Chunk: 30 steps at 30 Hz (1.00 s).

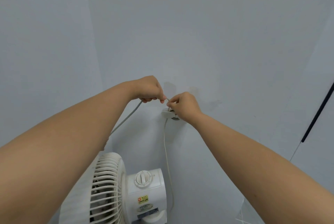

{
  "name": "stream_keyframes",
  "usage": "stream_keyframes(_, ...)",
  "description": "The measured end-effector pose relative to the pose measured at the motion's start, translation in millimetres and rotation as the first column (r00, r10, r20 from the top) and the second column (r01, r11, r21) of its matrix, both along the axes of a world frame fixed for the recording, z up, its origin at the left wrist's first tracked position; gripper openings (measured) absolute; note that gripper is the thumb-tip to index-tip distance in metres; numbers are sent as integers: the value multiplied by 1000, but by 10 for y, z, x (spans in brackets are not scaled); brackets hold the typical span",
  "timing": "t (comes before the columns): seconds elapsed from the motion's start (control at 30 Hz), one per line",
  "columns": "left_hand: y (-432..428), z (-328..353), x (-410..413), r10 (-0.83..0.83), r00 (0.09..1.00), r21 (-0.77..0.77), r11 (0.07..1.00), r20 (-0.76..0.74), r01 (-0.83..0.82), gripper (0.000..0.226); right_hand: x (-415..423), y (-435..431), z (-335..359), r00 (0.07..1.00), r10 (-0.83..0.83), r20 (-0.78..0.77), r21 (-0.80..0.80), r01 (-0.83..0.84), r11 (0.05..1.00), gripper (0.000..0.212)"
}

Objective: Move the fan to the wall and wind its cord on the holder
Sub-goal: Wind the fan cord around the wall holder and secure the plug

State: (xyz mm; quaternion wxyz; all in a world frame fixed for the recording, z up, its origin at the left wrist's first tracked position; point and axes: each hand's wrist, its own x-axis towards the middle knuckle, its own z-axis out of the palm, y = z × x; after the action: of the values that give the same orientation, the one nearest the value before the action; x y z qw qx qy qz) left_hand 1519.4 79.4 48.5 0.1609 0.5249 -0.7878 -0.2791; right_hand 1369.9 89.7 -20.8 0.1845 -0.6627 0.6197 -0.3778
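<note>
One pale, matt wall (216, 43) fills your view. The white plastic fan (126, 187), with its ribbed grille and round dial, stands against the wall below your arms. Your left hand (150, 90) is curled round the grey cord (126, 117), which trails down-left. Your right hand (182, 104) pinches the same cord close beside it. The short span between your fingers (173, 101) lies roughly level, just above the small white holder (167, 113) on the wall. The right hand is nearer.
</note>
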Motion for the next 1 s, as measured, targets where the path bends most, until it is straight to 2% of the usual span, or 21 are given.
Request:
stream_keyframes(0.1,-1,-5,-1,7,991,89,996,-132,5,25,-106,-34,-48,990,-130,59,21,129,991,20)
stream_keyframes(0.2,30,-24,-32,-20,988,132,990,-154,41,28,-170,-37,-110,967,-201,156,80,190,978,23)
stream_keyframes(0.3,66,-67,-76,-37,983,125,990,-177,60,28,-108,38,-79,976,-217,-4,-74,216,974,23)
stream_keyframes(0.4,100,-85,-143,-53,970,86,993,-236,76,29,-77,149,85,972,-177,-157,-278,128,952,18)
stream_keyframes(0.5,138,-82,-179,-75,977,54,995,-200,88,30,-320,150,132,943,-244,-228,-249,186,950,22)
stream_keyframes(0.57,169,-94,-142,-91,990,56,994,-110,98,32,-568,160,40,941,-327,-89,-141,313,939,29)
stream_keyframes(0.63,179,-108,-60,-82,994,65,994,-69,86,34,-668,222,-43,926,-375,30,-72,377,924,26)
stream_keyframes(0.8,172,-102,103,-59,996,71,995,-69,64,34,-524,318,75,899,-378,219,-160,416,895,15)
stream_keyframes(0.87,186,-98,99,-69,996,55,996,-64,72,35,-526,318,119,872,-335,358,-64,380,923,13)
stream_keyframes(0.9,203,-104,74,-81,996,47,995,-44,83,35,-540,327,130,816,-300,494,42,323,946,13)
stream_keyframes(0.93,222,-120,38,-96,995,36,995,-6,96,35,-557,348,151,705,-272,655,153,230,961,13)
stream_keyframes(1.0,264,-185,-64,-126,987,16,992,96,125,34,-594,408,215,422,-263,868,263,59,963,15)
